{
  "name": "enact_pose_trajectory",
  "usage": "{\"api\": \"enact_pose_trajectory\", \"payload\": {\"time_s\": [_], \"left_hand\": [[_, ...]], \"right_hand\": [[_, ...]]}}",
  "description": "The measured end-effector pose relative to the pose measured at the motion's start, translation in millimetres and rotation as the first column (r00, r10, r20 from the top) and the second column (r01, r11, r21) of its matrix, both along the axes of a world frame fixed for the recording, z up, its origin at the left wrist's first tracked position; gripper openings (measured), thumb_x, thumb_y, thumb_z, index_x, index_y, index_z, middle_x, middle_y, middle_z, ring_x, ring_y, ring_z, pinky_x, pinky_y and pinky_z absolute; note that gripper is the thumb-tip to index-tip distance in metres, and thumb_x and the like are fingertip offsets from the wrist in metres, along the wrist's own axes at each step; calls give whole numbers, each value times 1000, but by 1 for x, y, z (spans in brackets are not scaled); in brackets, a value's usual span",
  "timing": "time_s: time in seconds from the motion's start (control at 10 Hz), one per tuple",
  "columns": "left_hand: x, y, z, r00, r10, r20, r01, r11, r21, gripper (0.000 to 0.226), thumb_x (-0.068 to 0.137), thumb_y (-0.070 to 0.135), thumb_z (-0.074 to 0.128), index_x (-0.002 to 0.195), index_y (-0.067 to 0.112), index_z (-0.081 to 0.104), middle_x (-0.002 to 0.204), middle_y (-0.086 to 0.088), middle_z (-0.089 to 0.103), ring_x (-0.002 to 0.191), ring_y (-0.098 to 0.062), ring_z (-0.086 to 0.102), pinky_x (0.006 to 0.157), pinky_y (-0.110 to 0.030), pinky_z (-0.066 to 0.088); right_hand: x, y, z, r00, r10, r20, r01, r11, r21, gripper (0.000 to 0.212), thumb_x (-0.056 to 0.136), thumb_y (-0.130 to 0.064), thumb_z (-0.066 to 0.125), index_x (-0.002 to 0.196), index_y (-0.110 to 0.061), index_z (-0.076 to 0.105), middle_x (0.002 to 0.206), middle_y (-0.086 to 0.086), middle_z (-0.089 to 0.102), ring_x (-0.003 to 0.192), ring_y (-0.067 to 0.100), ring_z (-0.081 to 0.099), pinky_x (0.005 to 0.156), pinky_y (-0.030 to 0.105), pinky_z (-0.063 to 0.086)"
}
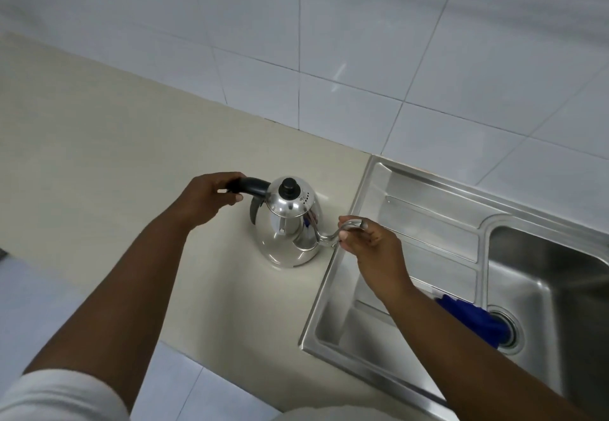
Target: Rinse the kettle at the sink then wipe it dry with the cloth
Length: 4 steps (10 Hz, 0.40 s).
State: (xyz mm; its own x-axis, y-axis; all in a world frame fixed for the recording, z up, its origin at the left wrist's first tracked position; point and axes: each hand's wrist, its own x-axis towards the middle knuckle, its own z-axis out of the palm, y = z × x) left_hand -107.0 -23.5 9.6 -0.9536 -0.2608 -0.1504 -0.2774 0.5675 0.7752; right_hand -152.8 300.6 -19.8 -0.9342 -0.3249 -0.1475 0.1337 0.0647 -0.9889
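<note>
A shiny steel kettle (286,233) with a black lid knob, black handle and thin curved spout stands upright on the beige counter, just left of the sink. My left hand (204,198) is closed around the black handle. My right hand (372,242) pinches the end of the spout over the sink's drainboard. A blue cloth (471,317) lies in the steel sink (412,209) beside the drain, partly hidden by my right forearm.
The beige counter (99,163) stretches to the left. White wall tiles (362,41) rise behind counter and sink. The sink basin (560,275) drops away at the right, with a round drain (509,328). Floor tiles show below the counter's front edge.
</note>
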Motion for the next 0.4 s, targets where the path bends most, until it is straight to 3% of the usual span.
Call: {"api": "enact_pose_trajectory", "payload": {"time_s": [0.1, 0.2, 0.3, 0.4], "left_hand": [[0, -1, -3, 1000, 24, 2, -24, 1000, 11, 29, 85, 7, 68, 104, 29, 69, 95, -8, 69, 84, -14, 61, 73, -25, 42], [-1, 1, -6, 998, 53, -23, -52, 998, 28, 34, 84, 6, 68, 105, 32, 70, 92, 0, 69, 79, -4, 61, 74, -22, 42], [-1, 4, -7, 992, 126, -10, -125, 989, 73, 50, 82, 0, 70, 115, 37, 64, 109, 10, 68, 94, -1, 64, 89, -25, 44], [-4, 4, -1, 992, 126, -23, -126, 992, -11, 68, 82, -5, 68, 138, 29, 50, 138, 9, 54, 129, -15, 49, 103, -27, 37]], "right_hand": [[1, 0, -1, 1000, 0, -6, 0, 1000, 22, 16, 81, -17, 72, 93, -26, 77, 105, 1, 77, 99, 21, 71, 99, 55, 53], [2, -1, -2, 1000, 3, -19, -2, 999, 36, 15, 80, -21, 73, 92, -29, 77, 105, -4, 77, 100, 19, 71, 99, 54, 53], [5, 1, 4, 1000, 14, -6, -13, 996, 89, 31, 83, -10, 75, 110, -25, 73, 101, -13, 76, 101, 9, 71, 101, 45, 54], [10, 11, 12, 1000, 2, 13, -4, 987, 159, 59, 81, -7, 78, 134, -23, 58, 119, -4, 71, 113, 9, 66, 104, 33, 51]]}}
